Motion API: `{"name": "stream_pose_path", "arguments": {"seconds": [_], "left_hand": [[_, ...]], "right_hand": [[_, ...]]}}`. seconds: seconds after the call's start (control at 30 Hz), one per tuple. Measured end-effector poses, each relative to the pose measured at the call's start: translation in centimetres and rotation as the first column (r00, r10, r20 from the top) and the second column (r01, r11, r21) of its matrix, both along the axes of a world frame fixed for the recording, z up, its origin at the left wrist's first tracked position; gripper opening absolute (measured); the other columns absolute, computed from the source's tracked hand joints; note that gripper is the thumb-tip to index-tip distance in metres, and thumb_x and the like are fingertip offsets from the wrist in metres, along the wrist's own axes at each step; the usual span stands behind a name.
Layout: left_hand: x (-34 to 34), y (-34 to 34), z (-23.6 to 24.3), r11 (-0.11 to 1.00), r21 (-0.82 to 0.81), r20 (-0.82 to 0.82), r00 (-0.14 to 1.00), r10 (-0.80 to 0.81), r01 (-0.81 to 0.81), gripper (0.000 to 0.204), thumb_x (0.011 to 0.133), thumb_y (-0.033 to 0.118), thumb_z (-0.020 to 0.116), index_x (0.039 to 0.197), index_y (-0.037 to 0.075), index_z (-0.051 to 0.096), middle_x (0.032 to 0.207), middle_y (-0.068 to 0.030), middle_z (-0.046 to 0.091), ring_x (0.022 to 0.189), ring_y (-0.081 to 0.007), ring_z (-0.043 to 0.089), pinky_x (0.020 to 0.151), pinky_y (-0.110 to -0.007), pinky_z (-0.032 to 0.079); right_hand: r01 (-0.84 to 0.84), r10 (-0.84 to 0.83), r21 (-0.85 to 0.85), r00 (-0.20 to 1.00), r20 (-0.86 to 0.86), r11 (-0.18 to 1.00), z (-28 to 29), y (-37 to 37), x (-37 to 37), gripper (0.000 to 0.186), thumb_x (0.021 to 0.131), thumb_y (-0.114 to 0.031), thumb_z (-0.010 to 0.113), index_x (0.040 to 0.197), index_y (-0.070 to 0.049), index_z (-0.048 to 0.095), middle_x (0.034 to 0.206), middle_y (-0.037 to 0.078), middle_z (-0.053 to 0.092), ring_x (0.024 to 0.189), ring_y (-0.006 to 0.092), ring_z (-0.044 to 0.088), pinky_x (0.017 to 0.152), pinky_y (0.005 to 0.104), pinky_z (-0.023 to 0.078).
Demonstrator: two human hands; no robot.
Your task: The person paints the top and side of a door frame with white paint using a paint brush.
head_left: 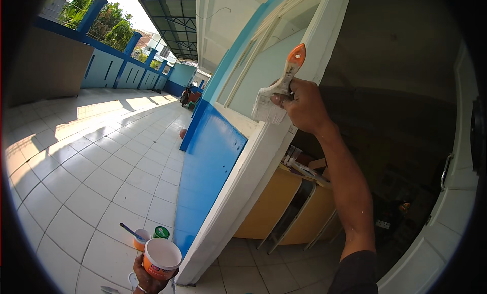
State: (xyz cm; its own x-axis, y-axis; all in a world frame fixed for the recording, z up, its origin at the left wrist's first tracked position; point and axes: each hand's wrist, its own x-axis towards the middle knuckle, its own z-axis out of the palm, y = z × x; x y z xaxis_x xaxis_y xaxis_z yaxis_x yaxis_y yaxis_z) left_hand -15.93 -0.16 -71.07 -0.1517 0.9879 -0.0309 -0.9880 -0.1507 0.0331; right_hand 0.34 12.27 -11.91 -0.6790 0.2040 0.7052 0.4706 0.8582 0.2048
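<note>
My right hand (307, 106) is raised, with its fingers closed round a wide paintbrush (269, 109). The brush has white-coated bristles and an orange-tipped handle that points up. Its bristles overlap the white door frame (242, 185) beside the window; whether they touch it I cannot tell. Low down, my left hand (146, 279) grips an orange and white paint tub (157, 267) by its side. White paint shows through the tub's open top. Just beyond it, a smaller orange and white tub (140, 241) stands on the floor with a blue-handled tool in it.
A green-lidded can (161, 232) stands by the smaller tub. Blue wall (210, 159) adjoins the frame on the left, above a white tiled floor (109, 180). Through the doorway are yellowish desks (271, 205), and a white door (441, 238) hangs at the right.
</note>
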Motion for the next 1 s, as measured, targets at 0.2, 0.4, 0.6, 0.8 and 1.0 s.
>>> {"name": "stream_pose_path", "arguments": {"seconds": [0.2, 0.4, 0.6, 0.8, 1.0], "left_hand": [[0.1, 0.2, 0.3, 0.999, 0.016, 0.038, 0.999, -0.028, 0.027, 0.076, 0.091, 0.065, 0.041, 0.148, 0.017, 0.053, 0.14, -0.0181, 0.059, 0.126, -0.0419, 0.059, 0.103, -0.064, 0.049], [-0.4, -0.1, 0.2, 0.999, 0.038, 0.016, 0.999, -0.032, 0.031, 0.075, 0.092, 0.064, 0.041, 0.149, 0.018, 0.052, 0.142, -0.0183, 0.058, 0.128, -0.0418, 0.058, 0.104, -0.065, 0.048], [-1.0, -0.4, 0.1, 0.994, 0.105, -0.179, 0.984, 0.014, 0.005, 0.074, 0.092, 0.062, 0.041, 0.15, 0.017, 0.052, 0.142, -0.017, 0.058, 0.129, -0.0412, 0.058, 0.103, -0.066, 0.049], [-0.2, -1.5, 3.0, 0.996, -0.046, -0.091, 0.993, 0.071, -0.075, 0.082, 0.094, 0.067, 0.025, 0.155, 0.016, 0.043, 0.134, -0.0257, 0.061, 0.112, -0.0416, 0.068, 0.081, -0.051, 0.056], [0.3, -2.5, 4.9, 0.994, 0.093, -0.041, 0.997, 0.068, -0.064, 0.077, 0.093, 0.063, 0.035, 0.155, 0.018, 0.044, 0.141, -0.0179, 0.058, 0.12, -0.0437, 0.062, 0.088, -0.055, 0.056]], "right_hand": [[0.187, 0.075, 0.371, 0.805, -0.589, 0.909, 12.3, 1.9, 2.2, 0.023, 0.094, -0.014, 0.074, 0.108, 0.004, 0.074, 0.091, 0.02, 0.076, 0.087, 0.0347, 0.075, 0.08, 0.0423, 0.056], [-0.103, 0.377, 0.672, 0.884, -0.276, 0.733, 2.8, 6.7, 5.0, 0.024, 0.092, 0.001, 0.072, 0.115, -0.004, 0.072, 0.109, 0.013, 0.073, 0.1, 0.0307, 0.069, 0.086, 0.0397, 0.056], [-0.206, 0.261, 0.481, 0.964, -0.051, 0.852, -21.1, 5.9, 8.4, 0.042, 0.079, -0.005, 0.08, 0.12, -0.009, 0.074, 0.123, 0.008, 0.071, 0.111, 0.0309, 0.065, 0.095, 0.0427, 0.056], [-0.435, 0.432, -0.155, 0.9, -0.056, 0.887, -28.3, 4.3, 11.0, 0.033, 0.08, 0.005, 0.079, 0.111, -0.006, 0.074, 0.104, 0.009, 0.074, 0.094, 0.0277, 0.07, 0.085, 0.0405, 0.058], [-0.437, 0.429, 0.124, 0.718, -0.548, 0.891, -15.9, 7.5, 10.4, 0.02, 0.098, -0.003, 0.072, 0.118, -0.003, 0.071, 0.109, 0.007, 0.068, 0.099, 0.0164, 0.065, 0.087, 0.0316, 0.054]]}}
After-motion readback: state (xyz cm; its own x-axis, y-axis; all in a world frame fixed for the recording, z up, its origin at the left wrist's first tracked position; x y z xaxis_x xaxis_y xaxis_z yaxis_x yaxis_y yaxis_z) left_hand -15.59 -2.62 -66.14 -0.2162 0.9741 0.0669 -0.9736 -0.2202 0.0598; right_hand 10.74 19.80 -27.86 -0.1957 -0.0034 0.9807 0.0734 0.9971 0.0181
